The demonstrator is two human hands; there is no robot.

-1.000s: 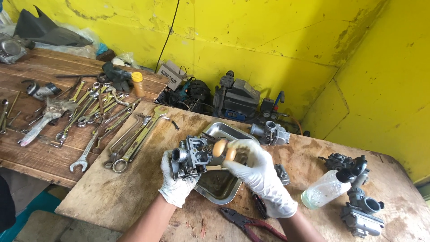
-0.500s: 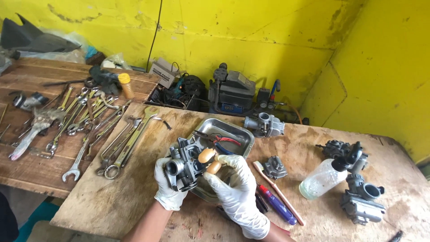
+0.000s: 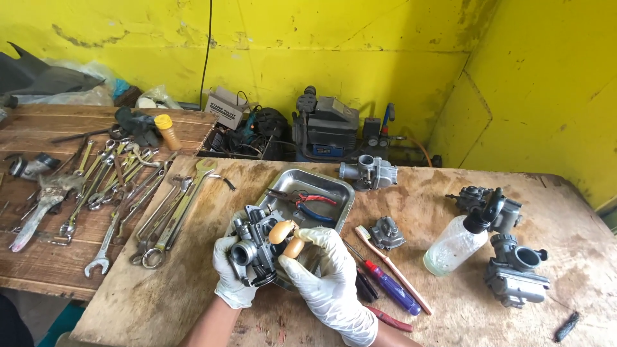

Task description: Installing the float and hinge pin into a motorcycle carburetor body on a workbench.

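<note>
Carburetor (image 3: 254,252) in both gloved hands now, held low over the near end of the steel tray (image 3: 334,186), closer to the body than 1 second ago, when it sat higher above the tray's middle. The head has tipped down too, so more bench shows: the purple-handled screwdriver (image 3: 391,287) and the toothbrush (image 3: 392,268) are fully in view on the right, where 1 second ago only red plier handles showed at the bottom edge. The left hand (image 3: 231,283) is closed around the carburetor's round mouth from below. The right hand (image 3: 328,276) wraps the other side, fingers curled, thumb tip resting against the 2 tan floats (image 3: 287,239) that stand up from the open bowl side. The grip looks unchanged across the 3 pictures; only the position has dropped, so my read is that the work on the float side goes on, steadied nearer the chest.

Room to move: the plywood in front of the left hand is bare down to the near edge. Left of it, a row of spanners (image 3: 168,215) lies close, near the step down to the lower plank table. Red-handled pliers (image 3: 302,200) sit in the tray just behind the hands. To the right, the screwdriver and toothbrush crowd the wrist; the spray bottle (image 3: 459,241) and 2 more carburetors (image 3: 514,270) stand well apart.
</note>
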